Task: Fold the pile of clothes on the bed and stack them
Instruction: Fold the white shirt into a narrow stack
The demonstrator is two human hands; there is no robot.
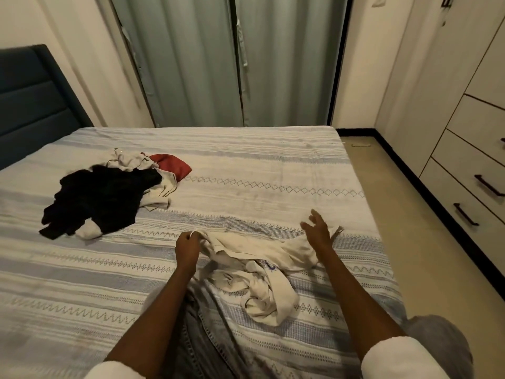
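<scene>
bare bedspread (pixel 273 170) beyond hands, clothes pile (pixel 109 195) far left

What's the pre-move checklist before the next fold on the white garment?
1. Left hand grips an edge of the white garment: ok.
2. Right hand grips the other end: not ok, fingers spread open above the cloth.
3. Garment spread flat: not ok, it lies bunched and twisted, the near part crumpled.
4. Bare bedspread beyond the garment to lay it out: ok.
5. Unfolded pile apart from the garment: ok, it sits off to the left with a gap.
6. Which way up the garment lies: cannot tell, too crumpled.
</scene>
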